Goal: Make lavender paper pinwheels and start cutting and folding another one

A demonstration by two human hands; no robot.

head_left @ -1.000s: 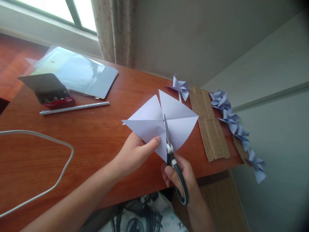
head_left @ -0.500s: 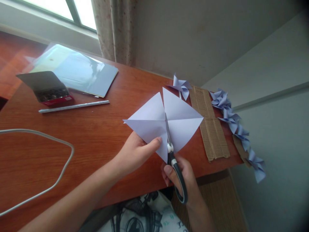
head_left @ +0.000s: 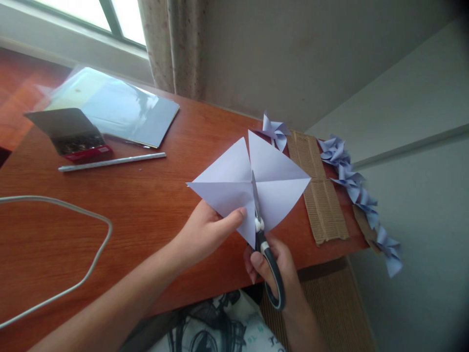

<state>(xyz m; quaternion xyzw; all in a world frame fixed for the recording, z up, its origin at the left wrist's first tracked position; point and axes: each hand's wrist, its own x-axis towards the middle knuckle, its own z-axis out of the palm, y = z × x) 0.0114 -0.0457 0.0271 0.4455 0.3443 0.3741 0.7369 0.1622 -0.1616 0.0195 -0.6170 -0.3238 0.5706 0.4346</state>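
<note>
fingers (head_left: 234,215) of the left hand (head_left: 205,234) pinch the paper (head_left: 252,183) at its near-left flap, thumb on top and the rest tucked under. the right hand (head_left: 273,269) is curled through the loops of the scissors (head_left: 262,230), fingers pressed together round the black handle; the blades run up along a cut line toward the paper's middle and lie nearly closed.

the paper is a pale lilac square held corner-on, lifted just above the table (head_left: 146,210) near its front right. cuts run in from the corners, so it shows as four triangular flaps that meet at the centre; the flaps lie flat, none folded over. its near corner sits at the scissors' pivot, its far corner close to a pinwheel (head_left: 274,131) by the wall.

right of the paper a strip of cardboard (head_left: 317,186) lies along the table, just beside the right flap's tip. past it a row of pinwheels (head_left: 361,195) runs along the table's right edge, the last ones hanging past the corner. the front edge of the table passes right under both hands.

to the left the wood lies open as far as a cable (head_left: 95,254) that loops across. further back, well apart from the paper, lie a stick (head_left: 113,162), a red box (head_left: 78,144) with its lid up, and a sleeve (head_left: 113,107) of sheets.
</note>
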